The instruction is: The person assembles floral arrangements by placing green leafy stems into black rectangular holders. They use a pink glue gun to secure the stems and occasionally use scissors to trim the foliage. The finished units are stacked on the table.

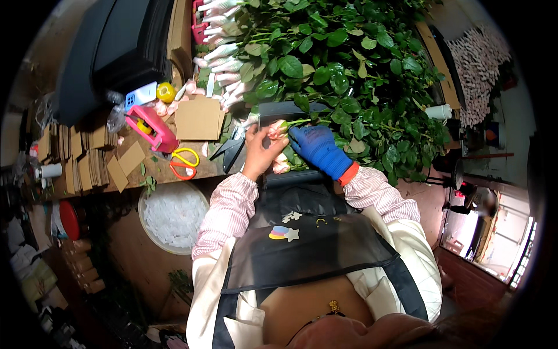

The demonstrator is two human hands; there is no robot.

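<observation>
At the table's front edge my bare left hand is closed, its fingertips pinching a pale pink rose at the bloom. My right hand, in a blue knitted glove with an orange cuff, is closed against the same rose from the other side; its fingertips are partly hidden. The rose's green stem points right, above the glove. Just below my hands lies another pink rose bloom. Under and behind them is a dark grey support. Black-bladed scissors with yellow and red handles lie left of my left hand.
A leafy heap of rose stems covers the back right, with white-wrapped blooms along its left. Cardboard sheets, a pink tape dispenser and a phone lie left. Below the edge stands a tub of white pieces.
</observation>
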